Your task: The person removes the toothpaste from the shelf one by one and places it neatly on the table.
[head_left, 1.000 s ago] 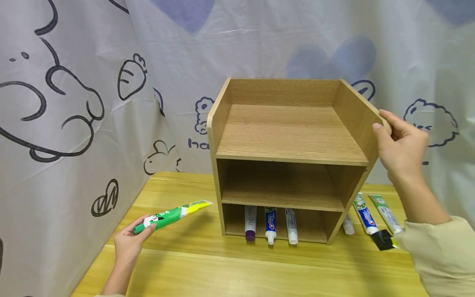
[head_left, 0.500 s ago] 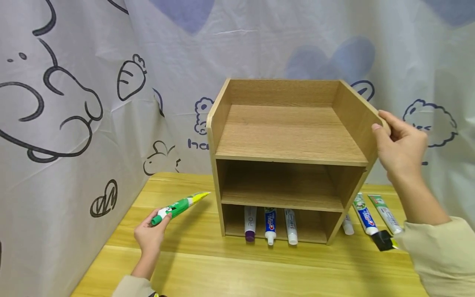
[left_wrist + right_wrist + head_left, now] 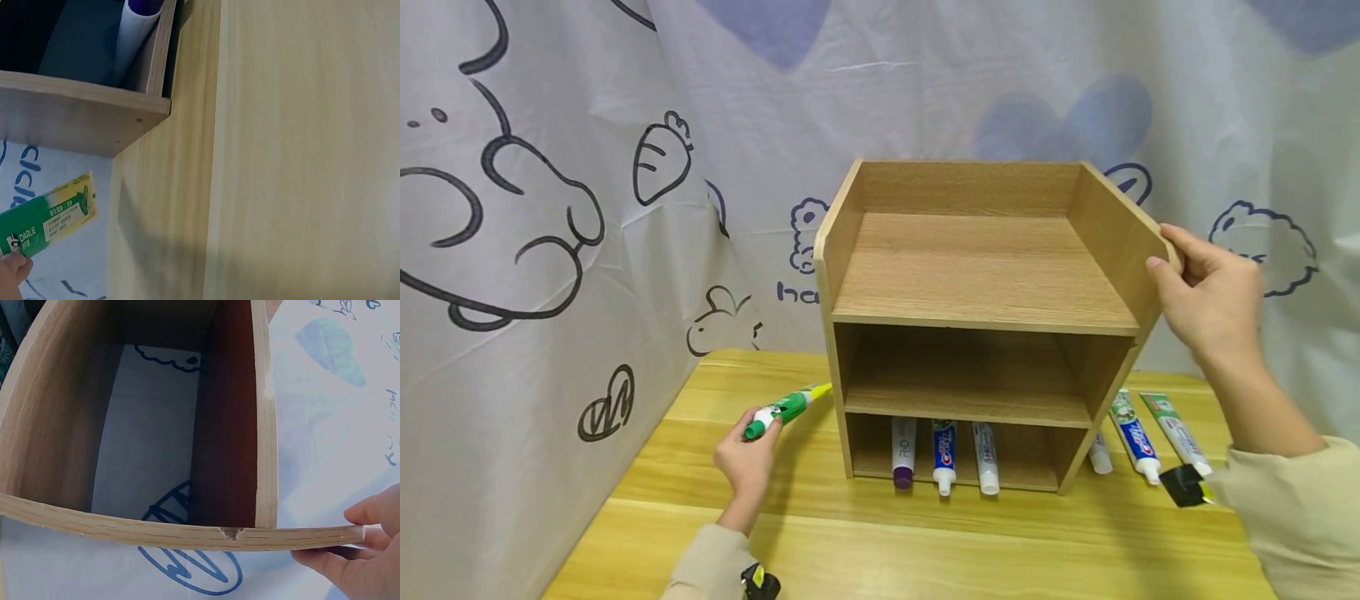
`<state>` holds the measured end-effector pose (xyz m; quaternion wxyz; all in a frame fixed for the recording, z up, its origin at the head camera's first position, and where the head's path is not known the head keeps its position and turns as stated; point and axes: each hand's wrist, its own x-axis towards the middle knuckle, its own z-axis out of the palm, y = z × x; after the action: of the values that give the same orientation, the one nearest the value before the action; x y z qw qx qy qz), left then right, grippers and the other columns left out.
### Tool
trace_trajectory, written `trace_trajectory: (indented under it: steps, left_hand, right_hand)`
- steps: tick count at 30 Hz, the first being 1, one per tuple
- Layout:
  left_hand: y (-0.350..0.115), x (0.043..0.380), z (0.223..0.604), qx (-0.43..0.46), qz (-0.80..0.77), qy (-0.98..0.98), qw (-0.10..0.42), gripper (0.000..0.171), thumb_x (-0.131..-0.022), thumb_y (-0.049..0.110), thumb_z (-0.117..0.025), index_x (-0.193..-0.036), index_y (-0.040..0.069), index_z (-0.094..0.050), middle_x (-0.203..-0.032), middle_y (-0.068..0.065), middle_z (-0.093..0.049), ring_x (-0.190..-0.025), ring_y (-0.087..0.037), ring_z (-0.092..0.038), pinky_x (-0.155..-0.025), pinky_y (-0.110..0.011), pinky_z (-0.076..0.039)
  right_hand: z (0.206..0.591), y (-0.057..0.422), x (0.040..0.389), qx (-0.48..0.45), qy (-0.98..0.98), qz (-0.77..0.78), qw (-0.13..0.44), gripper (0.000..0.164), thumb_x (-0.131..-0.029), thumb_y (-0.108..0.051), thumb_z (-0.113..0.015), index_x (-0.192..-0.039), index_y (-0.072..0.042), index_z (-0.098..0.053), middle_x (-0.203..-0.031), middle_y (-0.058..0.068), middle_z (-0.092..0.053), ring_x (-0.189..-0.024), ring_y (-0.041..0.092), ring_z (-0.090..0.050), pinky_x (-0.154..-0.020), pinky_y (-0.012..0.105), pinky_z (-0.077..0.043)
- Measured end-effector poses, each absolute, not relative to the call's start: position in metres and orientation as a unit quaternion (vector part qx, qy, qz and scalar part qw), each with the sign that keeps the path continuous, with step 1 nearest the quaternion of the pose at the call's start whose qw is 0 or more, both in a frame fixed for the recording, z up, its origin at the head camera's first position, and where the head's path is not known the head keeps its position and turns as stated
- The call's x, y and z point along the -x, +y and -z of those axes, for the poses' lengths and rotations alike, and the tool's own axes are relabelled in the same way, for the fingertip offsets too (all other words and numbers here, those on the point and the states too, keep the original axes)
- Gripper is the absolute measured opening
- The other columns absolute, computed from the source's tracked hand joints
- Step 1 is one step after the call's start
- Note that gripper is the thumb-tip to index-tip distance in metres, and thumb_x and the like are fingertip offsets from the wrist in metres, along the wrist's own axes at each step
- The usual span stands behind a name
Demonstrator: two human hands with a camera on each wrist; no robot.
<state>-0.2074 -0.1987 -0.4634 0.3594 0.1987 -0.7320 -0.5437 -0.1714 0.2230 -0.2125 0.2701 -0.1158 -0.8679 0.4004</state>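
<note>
My left hand (image 3: 748,460) grips a green and yellow toothpaste tube (image 3: 792,407) by its cap end. The tube's flat yellow end points at the left side of a wooden shelf (image 3: 985,325); in the left wrist view the tube (image 3: 47,215) reads DARLIE. My right hand (image 3: 1213,296) pinches the top of the shelf's right side panel, thumb on the inner face. That grip shows in the right wrist view, the right hand (image 3: 369,547) around the panel's end. On the bottom level lie a purple-capped tube (image 3: 903,450), a blue toothpaste tube (image 3: 944,457) and a white tube (image 3: 987,458), caps toward me.
Right of the shelf, a blue and green tube (image 3: 1135,437), a green and white tube (image 3: 1176,433) and a partly hidden white tube (image 3: 1100,456) lie on the wooden table (image 3: 880,550). A printed curtain (image 3: 737,150) hangs behind and at the left.
My left hand has moved right with the green toothpaste tube, bringing its yellow end up to the shelf's left side. The right hand keeps its hold on the shelf.
</note>
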Motion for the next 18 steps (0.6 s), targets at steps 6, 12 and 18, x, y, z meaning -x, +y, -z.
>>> trace_trajectory:
  steps: [6,12,18]
  left_hand:
    - [-0.186,0.216,0.469,-0.195,0.537,-0.733,0.368,0.032,-0.067,0.001,-0.077,-0.097,-0.006,-0.07,-0.095,-0.024,-0.069,-0.09,-0.033,-0.066,-0.07,-0.007,-0.049]
    - [-0.177,0.224,0.475,-0.19,0.549,-0.726,0.367,0.034,-0.068,-0.002,-0.076,-0.101,-0.009,-0.068,-0.099,-0.027,-0.067,-0.094,-0.036,-0.065,-0.08,-0.044,-0.054]
    - [-0.17,0.235,0.481,-0.181,0.524,-0.731,0.398,0.033,-0.066,-0.003,-0.077,-0.097,-0.01,-0.069,-0.093,-0.029,-0.067,-0.087,-0.04,-0.066,-0.077,-0.047,-0.054]
  right_hand:
    - [0.212,0.224,0.168,0.093,-0.883,-0.363,0.283,0.044,-0.092,-0.014,-0.05,-0.136,-0.011,-0.047,-0.129,0.019,-0.051,-0.113,0.036,-0.053,-0.063,-0.003,-0.038]
    - [0.209,0.222,0.165,0.082,-0.888,-0.352,0.284,0.043,-0.091,-0.01,-0.05,-0.134,-0.005,-0.048,-0.124,0.026,-0.052,-0.108,0.042,-0.054,-0.054,-0.007,-0.033]
    - [0.208,0.224,0.165,0.085,-0.891,-0.349,0.279,0.043,-0.091,-0.011,-0.051,-0.134,-0.006,-0.048,-0.124,0.025,-0.052,-0.109,0.04,-0.054,-0.056,-0.006,-0.035]
